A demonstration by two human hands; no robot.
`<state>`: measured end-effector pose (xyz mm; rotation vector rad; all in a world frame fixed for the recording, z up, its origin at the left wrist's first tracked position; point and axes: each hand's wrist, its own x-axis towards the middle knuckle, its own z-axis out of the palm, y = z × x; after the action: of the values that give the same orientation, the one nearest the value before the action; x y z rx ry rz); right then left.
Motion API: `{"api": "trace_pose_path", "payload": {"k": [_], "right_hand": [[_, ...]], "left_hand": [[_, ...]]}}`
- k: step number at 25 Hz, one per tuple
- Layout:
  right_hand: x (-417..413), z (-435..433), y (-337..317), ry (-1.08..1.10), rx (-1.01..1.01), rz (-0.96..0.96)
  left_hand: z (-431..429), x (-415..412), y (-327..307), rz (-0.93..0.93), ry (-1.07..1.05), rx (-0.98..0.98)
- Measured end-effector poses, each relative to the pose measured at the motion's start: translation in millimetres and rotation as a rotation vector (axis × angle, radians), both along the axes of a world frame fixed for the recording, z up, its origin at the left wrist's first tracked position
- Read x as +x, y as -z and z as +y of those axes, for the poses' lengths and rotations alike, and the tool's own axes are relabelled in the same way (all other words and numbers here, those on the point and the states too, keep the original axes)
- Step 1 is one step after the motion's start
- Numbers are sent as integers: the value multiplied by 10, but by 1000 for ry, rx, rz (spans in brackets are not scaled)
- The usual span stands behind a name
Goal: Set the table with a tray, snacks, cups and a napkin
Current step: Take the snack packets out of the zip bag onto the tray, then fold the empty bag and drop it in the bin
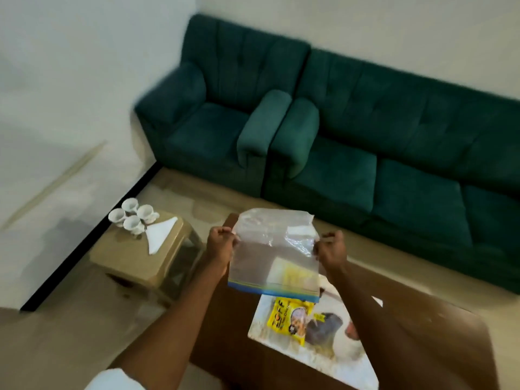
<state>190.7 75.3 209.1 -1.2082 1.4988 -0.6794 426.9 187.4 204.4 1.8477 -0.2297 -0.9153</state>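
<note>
Forearms fill the bottom of the head view, white sleeve edge (112, 380) at 7 o'clock. Left hand (221, 244) and right hand (332, 249) are both pinched shut on the side edges of a clear zip bag (270, 249), held up over the dark brown table (439, 333), zip strip hanging at the low end. Something pale and yellowish shows in or through the bag; can't tell which.

Tray (323, 358), printed and pale, lies flat on the table at 5 o'clock. Yellow snack packet (289, 319) sits on it, touching a dark rounded item (323, 330) I can't identify.

Four white cups (133, 218) cluster on the small beige side table (146, 257) at 9 o'clock, folded white napkin (160, 235) just beside them. Green sofa (365, 130) spans 12 to 3, off-task.

Step, as I read it: snacks stage, bag being emptied or cleared away. Tray is placed; cups and napkin not yet moved.

Next: put the bag down clear of the tray, then carry cups over from 9 o'clock, gripping each firmly, then the napkin.
</note>
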Motion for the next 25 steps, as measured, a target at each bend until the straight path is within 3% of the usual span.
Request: {"api": "trace_pose_path", "payload": {"k": [5, 10, 13, 16, 18, 25], "right_hand": [[-780, -381, -1090, 81, -114, 72], [-1818, -655, -2124, 219, -122, -79], [-2416, -781, -2755, 170, -128, -219], [-2905, -902, -3314, 31, -156, -234], [-3170, -1000, -3665, -15, -231, -213], [-3526, -1293, -4435, -91, -465, -218]], "left_hand": [[-601, -613, -1136, -195, 154, -211], [-1175, -1287, -2351, -132, 582, -327], [-1434, -1687, -2918, -457, 880, -272], [-1675, -2070, -3391, -667, 871, -302], [-1807, -2263, -3723, -581, 816, -397], [-1911, -2606, -4460, 67, 745, -715]]}}
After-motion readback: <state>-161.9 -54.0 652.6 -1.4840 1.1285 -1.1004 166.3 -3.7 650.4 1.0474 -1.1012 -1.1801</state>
